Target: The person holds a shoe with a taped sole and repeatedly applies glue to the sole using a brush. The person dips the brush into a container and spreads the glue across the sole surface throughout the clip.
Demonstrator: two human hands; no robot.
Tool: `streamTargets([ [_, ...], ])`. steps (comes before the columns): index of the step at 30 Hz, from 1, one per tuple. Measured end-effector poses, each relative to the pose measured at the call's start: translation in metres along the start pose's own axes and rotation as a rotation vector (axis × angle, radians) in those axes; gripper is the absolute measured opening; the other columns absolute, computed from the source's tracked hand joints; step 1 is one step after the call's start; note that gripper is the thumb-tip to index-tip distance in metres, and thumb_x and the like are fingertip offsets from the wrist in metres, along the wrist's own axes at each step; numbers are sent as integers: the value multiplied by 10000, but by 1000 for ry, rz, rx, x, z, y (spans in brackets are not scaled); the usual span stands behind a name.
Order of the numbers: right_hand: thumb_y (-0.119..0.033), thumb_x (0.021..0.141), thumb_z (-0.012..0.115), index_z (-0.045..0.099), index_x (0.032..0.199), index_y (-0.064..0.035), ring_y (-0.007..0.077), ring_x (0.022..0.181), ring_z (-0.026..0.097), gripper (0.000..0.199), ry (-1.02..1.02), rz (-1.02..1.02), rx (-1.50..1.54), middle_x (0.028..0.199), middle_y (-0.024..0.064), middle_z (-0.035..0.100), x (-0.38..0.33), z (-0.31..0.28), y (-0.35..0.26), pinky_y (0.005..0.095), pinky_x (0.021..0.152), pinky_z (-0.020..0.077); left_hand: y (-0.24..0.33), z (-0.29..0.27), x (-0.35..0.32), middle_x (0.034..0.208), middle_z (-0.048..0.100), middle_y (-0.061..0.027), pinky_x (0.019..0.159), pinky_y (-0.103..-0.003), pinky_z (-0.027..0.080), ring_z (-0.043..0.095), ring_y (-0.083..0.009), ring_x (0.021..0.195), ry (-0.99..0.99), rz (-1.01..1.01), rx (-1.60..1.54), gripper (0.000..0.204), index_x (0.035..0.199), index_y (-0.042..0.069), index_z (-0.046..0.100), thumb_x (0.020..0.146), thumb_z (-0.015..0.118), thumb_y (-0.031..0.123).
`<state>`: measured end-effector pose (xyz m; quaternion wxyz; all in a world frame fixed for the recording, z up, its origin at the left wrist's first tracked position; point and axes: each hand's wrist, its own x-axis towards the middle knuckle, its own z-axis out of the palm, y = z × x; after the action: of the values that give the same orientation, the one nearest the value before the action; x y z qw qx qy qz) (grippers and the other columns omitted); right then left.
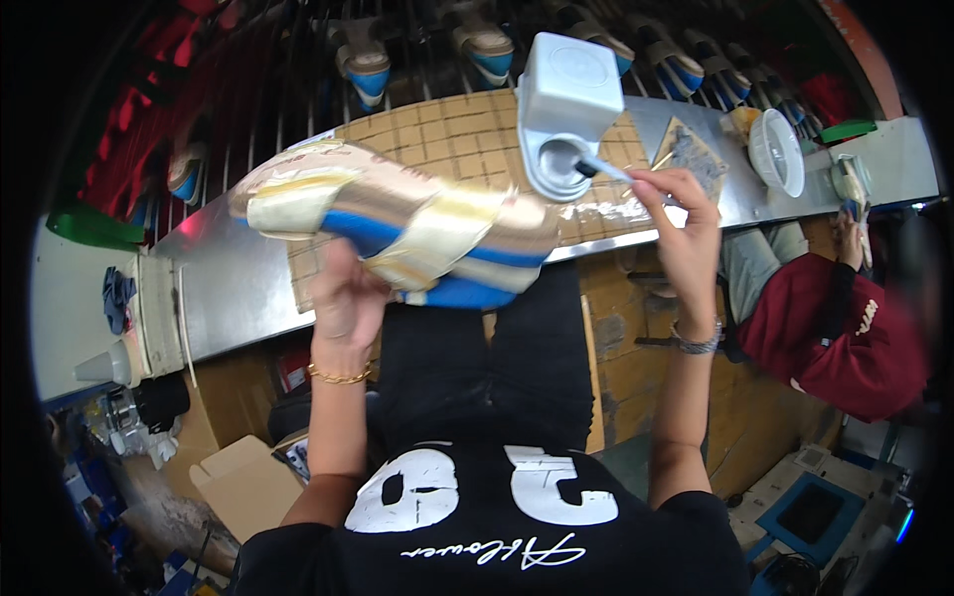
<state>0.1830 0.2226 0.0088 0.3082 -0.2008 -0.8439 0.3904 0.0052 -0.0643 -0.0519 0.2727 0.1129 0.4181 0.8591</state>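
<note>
Holding up a shoe piece (467, 238) striped blue, tan and cream, left hand (343, 298) is blurred; its fingers pass out of sight behind the lower edge, closed on the piece as far as can be seen, exact grip unreadable. Piece itself smeared too, raised over the near edge of the steel bench (234, 283) and covering the left part of a gridded cardboard sheet (427, 139); whether it touches the sheet cannot be told. Right hand (681, 204): thumb and fingers pinched together on the pale handle of a brush (611, 172), handle end hidden in the grip. Dark bristle end sits at the round cup (547, 177) of a white container (571, 84); contact with the cup's contents not clear. Container stands on the sheet, left of the right hand, blocking part of the rack (417, 74) beyond. On that rack, several blue-toed shoes (368, 79), the topmost cut off by the dark rim. Farther right, a grey-smudged board (696, 159) and a white bowl (785, 159), with something yellowish beside it, hard to identify. Far right, a co-worker in a maroon top (835, 333), partly lost at the blurred rim, holds another shoe (860, 189). At left, a green tray (94, 228), red material above it sinking into shadow; stacked cups (109, 365) lower down. Open carton (243, 487) below, near the left forearm. Lap in black trousers (487, 368) hides part of the space under the bench.
</note>
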Motion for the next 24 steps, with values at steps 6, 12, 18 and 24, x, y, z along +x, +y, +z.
streamTargets([
  [6,-153,877,747,778,972,-82,195,755,563,123,90,-234,-519,821,54,606,7,24,20,329,729,410,13,24,25,1131,637,-289,601,-501,615,708,-399,748,-335,-244,-495,1200,1432,-76,366,782,325,932],
  [12,-201,926,706,756,973,-55,131,659,492,162,36,-144,-407,763,23,598,5,27,26,303,604,339,16,52,20,848,636,-272,525,-423,545,646,-350,622,-224,-412,-531,1249,1387,-34,439,708,269,1001],
  [18,-266,972,677,744,980,7,22,644,435,282,-195,373,134,699,-63,533,12,12,41,217,563,336,-7,11,22,1147,631,-261,733,-385,611,696,-272,912,-204,-299,-261,1006,1454,24,405,884,291,845],
  [24,-88,815,794,785,969,-39,130,810,600,161,28,-201,-105,858,56,679,28,-9,-18,264,739,452,-14,22,6,1392,552,-197,995,-365,541,620,-230,1202,-252,-308,-100,976,1490,-2,362,921,341,791],
])
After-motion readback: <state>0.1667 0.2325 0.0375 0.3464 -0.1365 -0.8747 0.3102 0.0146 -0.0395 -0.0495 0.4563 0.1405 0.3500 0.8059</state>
